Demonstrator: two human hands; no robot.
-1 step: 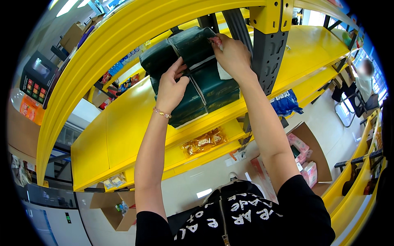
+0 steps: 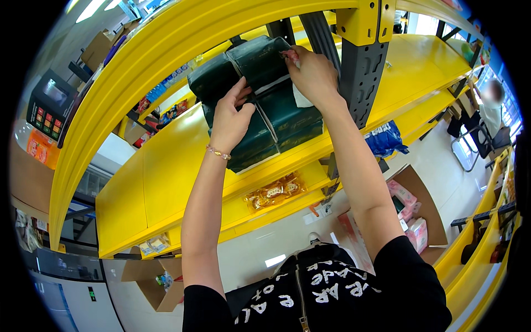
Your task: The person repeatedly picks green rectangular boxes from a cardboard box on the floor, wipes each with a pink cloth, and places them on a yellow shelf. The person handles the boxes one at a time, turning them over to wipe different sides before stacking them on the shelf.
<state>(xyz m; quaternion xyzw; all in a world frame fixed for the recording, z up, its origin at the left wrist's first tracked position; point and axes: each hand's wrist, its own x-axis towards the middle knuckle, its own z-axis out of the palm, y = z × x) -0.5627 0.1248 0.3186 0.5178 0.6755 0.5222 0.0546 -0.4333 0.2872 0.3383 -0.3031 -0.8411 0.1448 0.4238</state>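
Yellow shelving [image 2: 121, 182] ran through the bright room. On its shelf, beside a grey post [image 2: 360, 77], sat a block of dark green packs [image 2: 290, 116], soft-cornered, creased and faintly shiny, with a pale gap down its middle and a whitish edge along the bottom. The left hand [image 2: 232, 119] lay on it, thumb and fingers apart, clasping nothing. The right hand [image 2: 316, 74] curled by a pinkish patch [image 2: 290, 54] near the far right corner; whether it gripped anything, I could not tell. Rightward lay a blue bag [image 2: 384, 139] and a cardboard box [image 2: 432, 205] holding pink packages [image 2: 418, 235].
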